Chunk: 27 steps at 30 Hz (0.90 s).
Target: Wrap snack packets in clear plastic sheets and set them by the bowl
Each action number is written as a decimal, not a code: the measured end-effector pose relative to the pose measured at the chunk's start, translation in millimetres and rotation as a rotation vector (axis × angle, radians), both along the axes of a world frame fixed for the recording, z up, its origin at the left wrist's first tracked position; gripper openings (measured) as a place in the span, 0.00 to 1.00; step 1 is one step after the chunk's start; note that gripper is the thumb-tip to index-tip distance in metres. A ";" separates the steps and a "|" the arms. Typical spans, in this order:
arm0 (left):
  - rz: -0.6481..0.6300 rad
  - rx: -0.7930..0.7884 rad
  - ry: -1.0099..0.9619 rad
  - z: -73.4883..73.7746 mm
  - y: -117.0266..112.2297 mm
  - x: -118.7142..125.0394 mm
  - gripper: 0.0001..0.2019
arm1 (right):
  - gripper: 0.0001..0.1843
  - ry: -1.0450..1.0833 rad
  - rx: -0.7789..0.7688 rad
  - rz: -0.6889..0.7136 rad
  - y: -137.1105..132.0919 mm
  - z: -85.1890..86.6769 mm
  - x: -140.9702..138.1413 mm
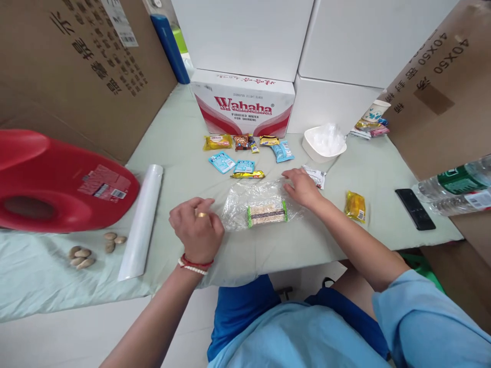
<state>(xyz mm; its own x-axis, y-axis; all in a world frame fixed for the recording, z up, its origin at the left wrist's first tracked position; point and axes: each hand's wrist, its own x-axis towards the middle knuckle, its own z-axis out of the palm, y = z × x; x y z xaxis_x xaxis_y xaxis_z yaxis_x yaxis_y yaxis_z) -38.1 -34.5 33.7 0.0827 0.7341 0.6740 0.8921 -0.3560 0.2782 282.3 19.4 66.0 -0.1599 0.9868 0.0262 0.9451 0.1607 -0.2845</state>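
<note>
Fig. Wafer pack lying on a sheet of clear film; the pack serves as landmark. My left hand, just left of the pack, is curled with fingertips drawn together at the film's edge. Whether it pinches the film I cannot tell. My right hand, just right of and beyond the pack, lies spread, pressing the film's corner and gripping nothing. Judgement: hold the film evenly taut from both sides. The pack sits between the hands, touched by neither.
</note>
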 end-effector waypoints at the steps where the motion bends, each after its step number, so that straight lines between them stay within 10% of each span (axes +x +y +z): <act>1: -0.112 0.060 0.045 5.5 -4.8 6.0 0.15 | 0.25 -0.003 -0.025 0.050 9.1 -0.3 -7.3; 6: -0.565 -0.132 0.324 11.2 -9.3 44.7 0.24 | 0.31 -0.017 -0.244 0.088 46.3 -5.7 -38.9; 12: -0.405 -0.427 0.385 2.9 -2.3 61.6 0.24 | 0.07 0.135 -0.338 0.198 51.3 9.3 -37.5; 18: -0.414 -0.565 0.405 10.6 -7.0 66.6 0.23 | 0.14 0.138 -0.083 0.405 2.0 16.1 -24.9; 27: -0.326 -0.694 0.389 13.6 -0.5 76.4 0.23 | 0.20 0.231 -0.044 0.358 -23.7 -3.5 -16.6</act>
